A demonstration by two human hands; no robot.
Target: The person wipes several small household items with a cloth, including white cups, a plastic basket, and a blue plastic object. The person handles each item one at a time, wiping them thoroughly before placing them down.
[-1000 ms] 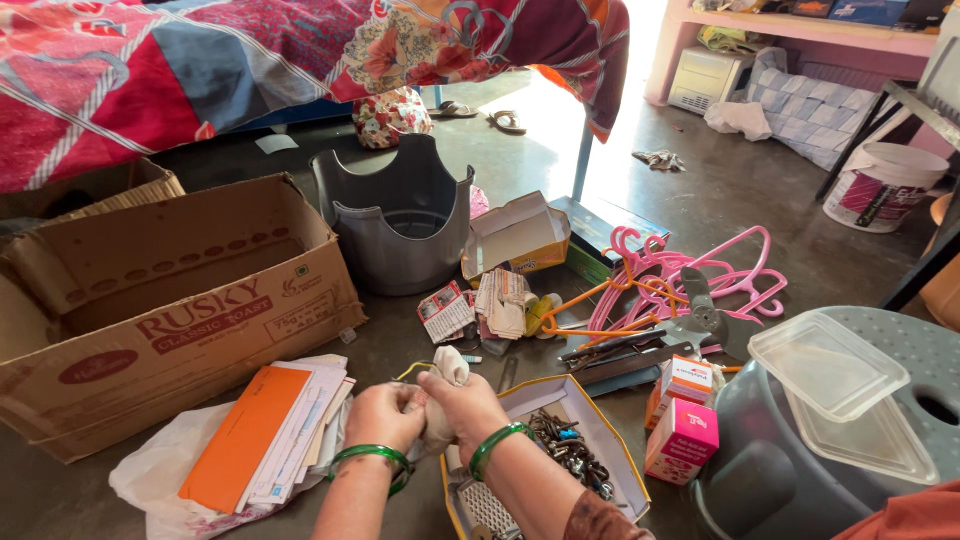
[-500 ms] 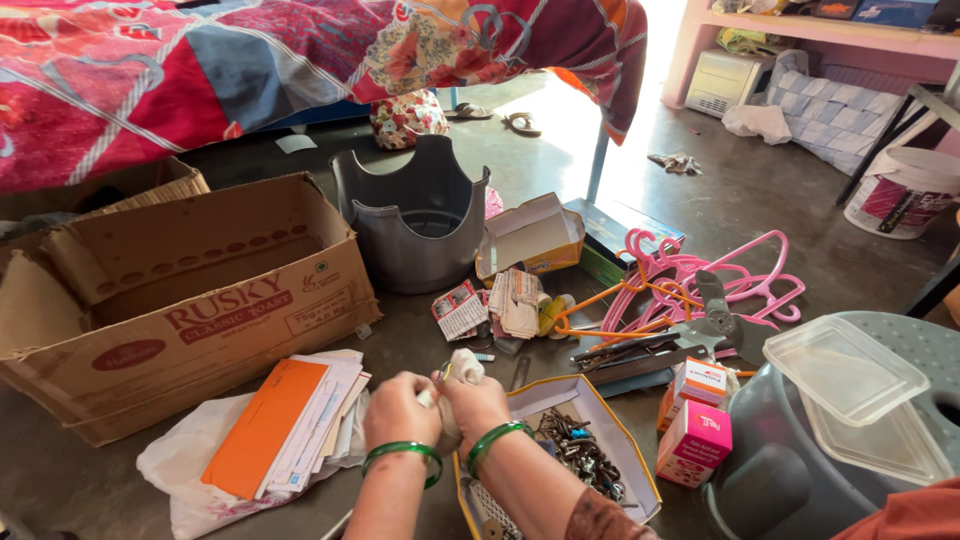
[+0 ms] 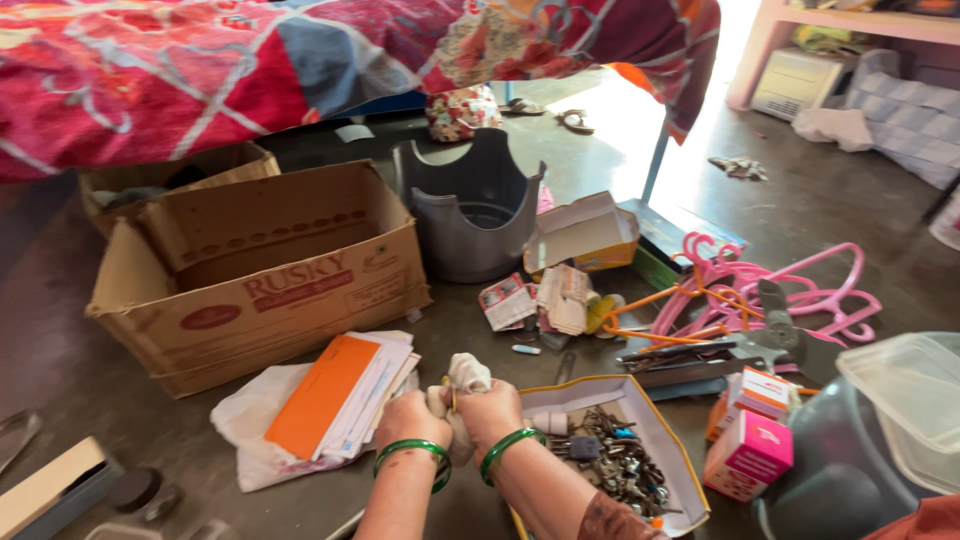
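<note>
Gripping a small whitish cloth bundle (image 3: 464,378) between them, the left hand (image 3: 412,421) and right hand (image 3: 490,410) are closed over a dark concrete floor (image 3: 60,350). Just right lies a shallow cardboard tray of metal hardware (image 3: 612,462); left, an orange envelope on papers (image 3: 325,395). Beyond stand an open brown cardboard box (image 3: 260,275), a grey plastic stool (image 3: 470,205), pink plastic hangers (image 3: 760,290) and a red patterned bedspread (image 3: 250,60).

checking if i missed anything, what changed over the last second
Mostly the view swung left, showing more floor beside the cardboard box. Both hands, left hand and right hand, stayed clasped on the white cloth bundle above the tray of keys. Nothing was picked up or let go; the papers and hangers lie as before.
</note>
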